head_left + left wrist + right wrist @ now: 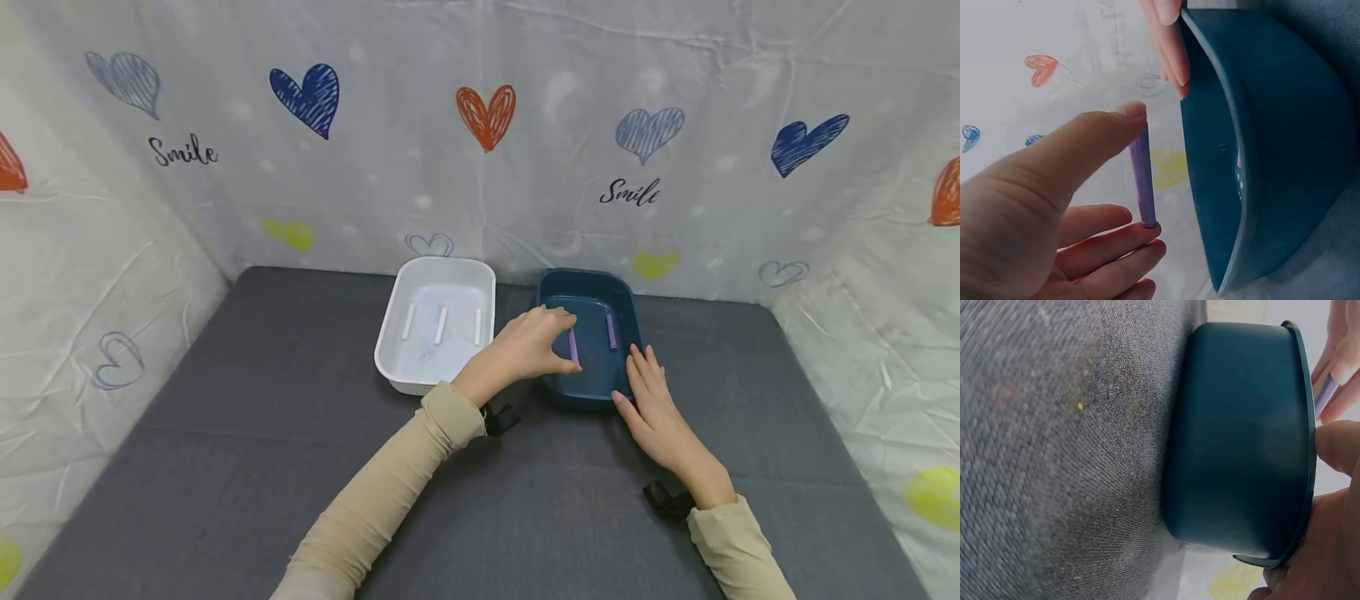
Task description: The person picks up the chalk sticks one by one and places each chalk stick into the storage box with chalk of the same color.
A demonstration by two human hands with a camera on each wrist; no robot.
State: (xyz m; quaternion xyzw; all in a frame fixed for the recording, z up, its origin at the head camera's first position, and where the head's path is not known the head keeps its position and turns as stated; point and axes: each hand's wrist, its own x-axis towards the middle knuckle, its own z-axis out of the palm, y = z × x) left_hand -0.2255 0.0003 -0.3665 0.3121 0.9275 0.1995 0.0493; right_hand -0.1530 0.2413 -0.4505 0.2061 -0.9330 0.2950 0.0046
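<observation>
My left hand [528, 343] holds a purple chalk stick [1142, 178] by its ends, thumb at one end and fingertips at the other. It is above the left part of a dark teal basin [592, 402]. A second purple chalk stick [611, 332] lies on the basin's floor, to the right of the held one. My right hand [656, 417] rests on the basin's near right corner, its fingers fairly straight along the side. In the right wrist view the thumb [1338, 445] touches the rim.
A white basin [411, 385] stands left of the teal one, with three white chalk sticks [441, 326] lying apart in it. Both basins sit on a dark grey cloth-covered table [247, 433]. A white curtain [555, 108] printed with hearts hangs behind and at both sides.
</observation>
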